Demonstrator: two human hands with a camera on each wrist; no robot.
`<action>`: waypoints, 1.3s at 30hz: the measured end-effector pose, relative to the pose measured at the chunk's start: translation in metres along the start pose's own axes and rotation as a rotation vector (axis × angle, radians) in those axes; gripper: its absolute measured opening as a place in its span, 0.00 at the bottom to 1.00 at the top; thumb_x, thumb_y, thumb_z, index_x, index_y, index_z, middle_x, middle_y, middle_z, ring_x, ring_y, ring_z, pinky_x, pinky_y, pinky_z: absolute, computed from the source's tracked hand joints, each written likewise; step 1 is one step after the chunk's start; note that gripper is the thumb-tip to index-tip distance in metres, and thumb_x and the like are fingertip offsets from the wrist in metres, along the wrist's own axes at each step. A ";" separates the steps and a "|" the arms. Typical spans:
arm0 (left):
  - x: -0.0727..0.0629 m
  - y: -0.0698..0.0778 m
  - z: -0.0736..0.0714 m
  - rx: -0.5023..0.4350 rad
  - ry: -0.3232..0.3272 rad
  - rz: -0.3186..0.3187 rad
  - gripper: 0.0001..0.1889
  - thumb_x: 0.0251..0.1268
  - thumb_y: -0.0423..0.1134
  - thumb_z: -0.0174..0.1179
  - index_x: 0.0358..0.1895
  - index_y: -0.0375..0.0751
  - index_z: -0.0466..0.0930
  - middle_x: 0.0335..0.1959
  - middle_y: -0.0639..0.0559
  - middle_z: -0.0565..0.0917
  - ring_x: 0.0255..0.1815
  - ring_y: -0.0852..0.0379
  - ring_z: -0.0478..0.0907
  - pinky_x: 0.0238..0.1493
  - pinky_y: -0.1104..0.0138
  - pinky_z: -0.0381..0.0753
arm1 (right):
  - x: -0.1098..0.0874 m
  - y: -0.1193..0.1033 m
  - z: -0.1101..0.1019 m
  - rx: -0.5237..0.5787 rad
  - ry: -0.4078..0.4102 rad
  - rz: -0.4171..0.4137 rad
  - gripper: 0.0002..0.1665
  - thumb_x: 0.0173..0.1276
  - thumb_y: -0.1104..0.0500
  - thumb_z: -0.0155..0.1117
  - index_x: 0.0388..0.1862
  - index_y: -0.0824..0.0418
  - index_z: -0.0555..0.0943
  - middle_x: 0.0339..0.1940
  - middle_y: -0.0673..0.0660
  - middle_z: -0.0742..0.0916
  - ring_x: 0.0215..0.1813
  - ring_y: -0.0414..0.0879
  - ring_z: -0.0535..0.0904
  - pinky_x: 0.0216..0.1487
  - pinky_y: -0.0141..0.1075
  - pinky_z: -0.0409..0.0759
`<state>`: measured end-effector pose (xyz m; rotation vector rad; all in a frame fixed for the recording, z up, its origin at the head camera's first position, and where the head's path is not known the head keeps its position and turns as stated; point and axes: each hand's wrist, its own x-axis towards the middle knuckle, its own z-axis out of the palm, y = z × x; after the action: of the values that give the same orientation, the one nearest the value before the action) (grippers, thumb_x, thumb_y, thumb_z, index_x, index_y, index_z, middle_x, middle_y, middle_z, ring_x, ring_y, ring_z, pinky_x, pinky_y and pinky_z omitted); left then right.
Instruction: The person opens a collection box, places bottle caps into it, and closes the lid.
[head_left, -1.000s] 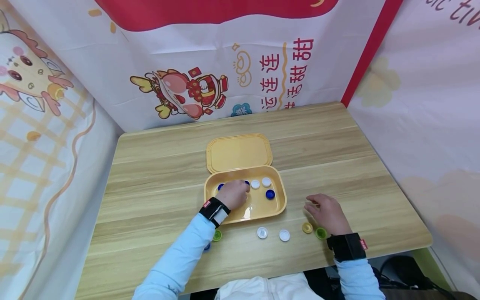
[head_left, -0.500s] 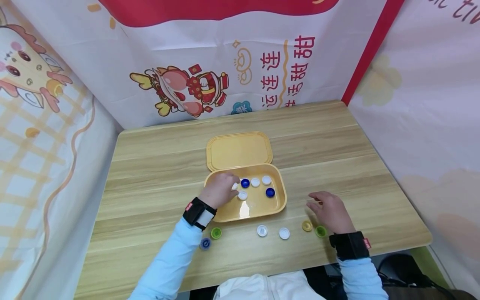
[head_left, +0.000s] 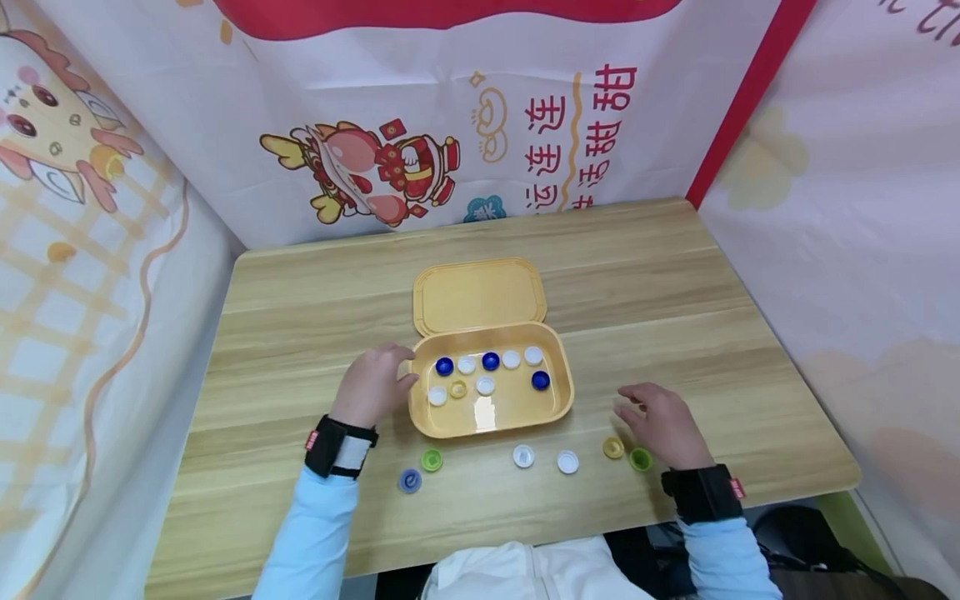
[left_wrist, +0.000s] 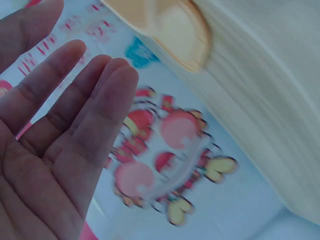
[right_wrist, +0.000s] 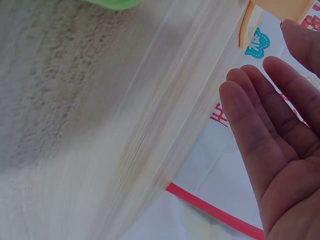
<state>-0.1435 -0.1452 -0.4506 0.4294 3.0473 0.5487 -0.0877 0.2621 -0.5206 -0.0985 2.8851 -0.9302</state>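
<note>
A yellow plastic box (head_left: pixel 487 428) lies in the middle of the table, with several bottle caps inside: blue ones, white ones and a yellow cap (head_left: pixel 457 389). My left hand (head_left: pixel 372 386) is at the box's left rim, fingers loosely bent and holding nothing; the left wrist view shows its empty palm. Over the table to the right, my right hand (head_left: pixel 663 425) hovers with relaxed, empty fingers. Close by it lie a yellow cap (head_left: pixel 613 447) and a green cap (head_left: pixel 641 459). Below the left hand are another green cap (head_left: pixel 431 460) and a blue cap (head_left: pixel 409 481).
Two white caps, a left one (head_left: pixel 523 456) and a right one (head_left: pixel 567 462), lie in front of the box. Behind it rests the flat yellow lid (head_left: pixel 480 296). A printed cloth (head_left: pixel 360 75) hangs along the table's far edge.
My left hand has moved left, out of the box to its rim, uncovering the white, blue and yellow caps at that end. The right hand has stayed nearly still.
</note>
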 end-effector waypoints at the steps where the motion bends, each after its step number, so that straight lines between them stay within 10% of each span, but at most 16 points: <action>1: -0.003 -0.005 -0.001 0.001 0.008 -0.012 0.16 0.56 0.35 0.71 0.46 0.33 0.84 0.45 0.37 0.83 0.47 0.41 0.81 0.49 0.51 0.80 | -0.001 0.001 0.000 -0.003 0.000 -0.003 0.19 0.67 0.59 0.66 0.54 0.67 0.80 0.48 0.65 0.84 0.48 0.59 0.80 0.45 0.52 0.81; 13: -0.026 -0.039 0.011 -0.005 0.007 -0.129 0.13 0.57 0.31 0.69 0.45 0.30 0.84 0.44 0.34 0.84 0.48 0.38 0.81 0.49 0.49 0.80 | -0.024 0.003 0.000 -0.022 -0.070 0.044 0.19 0.67 0.58 0.67 0.52 0.67 0.81 0.48 0.65 0.85 0.50 0.59 0.80 0.49 0.54 0.80; 27: -0.029 -0.044 0.026 -0.023 0.004 -0.142 0.12 0.56 0.30 0.69 0.44 0.31 0.84 0.44 0.35 0.84 0.48 0.39 0.81 0.49 0.49 0.80 | -0.030 0.008 0.009 -0.072 -0.231 0.101 0.23 0.53 0.59 0.77 0.48 0.64 0.83 0.46 0.58 0.85 0.49 0.56 0.80 0.51 0.54 0.78; 39: -0.030 -0.043 0.029 -0.043 -0.024 -0.168 0.12 0.58 0.31 0.68 0.44 0.32 0.84 0.44 0.35 0.84 0.48 0.39 0.81 0.49 0.49 0.80 | -0.030 0.009 0.014 -0.127 -0.216 0.069 0.15 0.51 0.66 0.76 0.39 0.63 0.85 0.41 0.57 0.83 0.45 0.54 0.80 0.48 0.51 0.79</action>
<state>-0.1246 -0.1817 -0.4935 0.1749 3.0045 0.5939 -0.0560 0.2640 -0.5341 -0.1025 2.7253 -0.6789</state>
